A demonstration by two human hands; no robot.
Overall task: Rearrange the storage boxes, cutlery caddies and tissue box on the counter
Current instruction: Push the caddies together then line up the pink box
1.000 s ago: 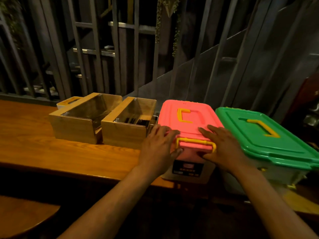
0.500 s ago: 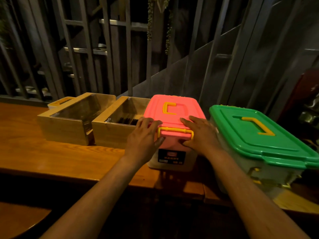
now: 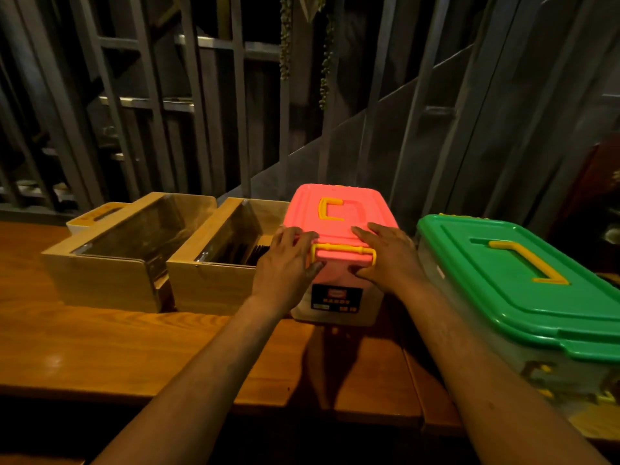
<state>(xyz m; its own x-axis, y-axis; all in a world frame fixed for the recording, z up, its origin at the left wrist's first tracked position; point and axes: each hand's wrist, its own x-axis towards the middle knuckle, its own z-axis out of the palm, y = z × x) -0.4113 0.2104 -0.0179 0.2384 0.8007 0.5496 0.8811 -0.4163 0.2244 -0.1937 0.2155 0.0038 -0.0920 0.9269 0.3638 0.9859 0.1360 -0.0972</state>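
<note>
Wooden counter [image 3: 100, 344] under dim light, and the pink-lidded box [image 3: 339, 216] sits mid-counter. Left hand [image 3: 285, 266] and right hand [image 3: 389, 260] clamp its near corners, fingers spread over the lid, flanking the yellow latch [image 3: 342, 251]. Just left, two wooden caddies [image 3: 208, 286]; right, slightly apart, the green-lidded box [image 3: 523, 280].

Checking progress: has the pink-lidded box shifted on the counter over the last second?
Yes. The pink-lidded box has slid back from the counter's front edge and away from the green-lidded box.
</note>
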